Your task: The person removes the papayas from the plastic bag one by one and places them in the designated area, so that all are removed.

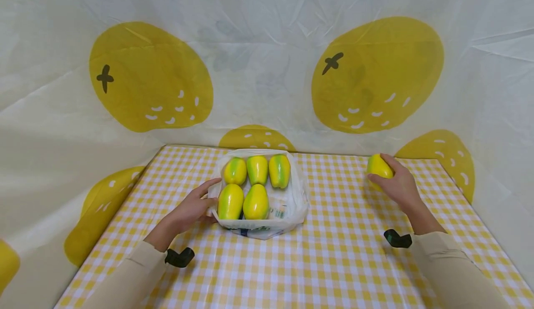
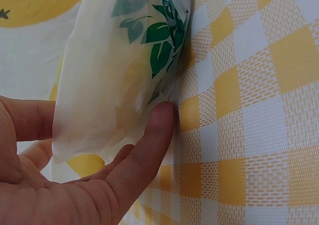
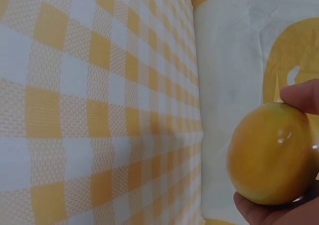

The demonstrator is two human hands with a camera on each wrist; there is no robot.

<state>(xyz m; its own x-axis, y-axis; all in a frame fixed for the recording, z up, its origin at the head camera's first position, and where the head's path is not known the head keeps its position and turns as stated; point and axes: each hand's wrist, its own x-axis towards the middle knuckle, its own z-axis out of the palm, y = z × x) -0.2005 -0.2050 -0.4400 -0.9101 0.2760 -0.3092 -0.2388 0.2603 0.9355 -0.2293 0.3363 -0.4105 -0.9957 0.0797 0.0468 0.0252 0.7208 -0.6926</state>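
Five fruits (image 1: 257, 169) sit in the bag (image 1: 298, 198) mid-frame, which our spread left hand (image 1: 193, 208) touches, how firmly we cannot tell, while our right hand (image 1: 399, 186), gripping a sixth fruit (image 1: 378, 166) at frame right, should clasp it evenly.

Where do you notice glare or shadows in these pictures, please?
Head view: white glare on the bagged fruit; right wrist view: small highlights on the held fruit, soft shadow on the tablecloth; left wrist view: no strong glare on the bag.
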